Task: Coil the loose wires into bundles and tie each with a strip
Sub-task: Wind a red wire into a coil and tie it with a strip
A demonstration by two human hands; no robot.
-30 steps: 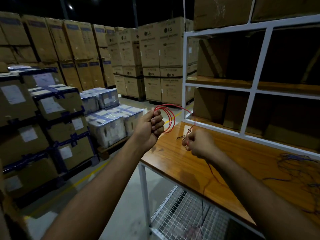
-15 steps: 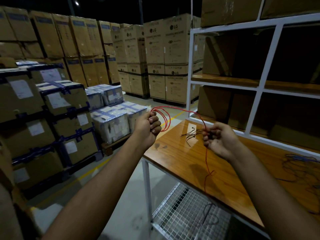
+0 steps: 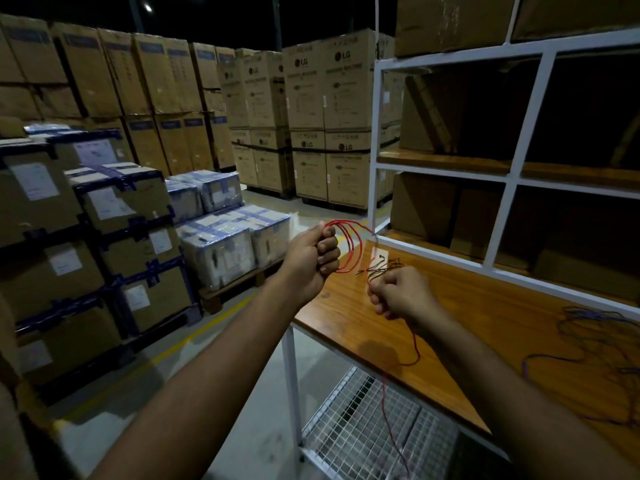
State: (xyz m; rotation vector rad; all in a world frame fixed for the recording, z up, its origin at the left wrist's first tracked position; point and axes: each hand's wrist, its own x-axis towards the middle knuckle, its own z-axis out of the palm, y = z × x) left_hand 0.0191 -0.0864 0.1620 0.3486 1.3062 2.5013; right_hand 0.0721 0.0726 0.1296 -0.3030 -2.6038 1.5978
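Left hand [image 3: 310,259]: grip curled round red wire [image 3: 349,245] loops. Right hand [image 3: 401,294]: grip pinching the wire's trailing length above the tabletop [image 3: 485,317].

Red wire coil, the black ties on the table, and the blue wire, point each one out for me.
red wire coil [image 3: 349,245], head view, on the loops beside the left hand.
black ties [image 3: 381,266], head view, middle of the small heap on the table.
blue wire [image 3: 588,317], head view, upper strands of the loose tangle.
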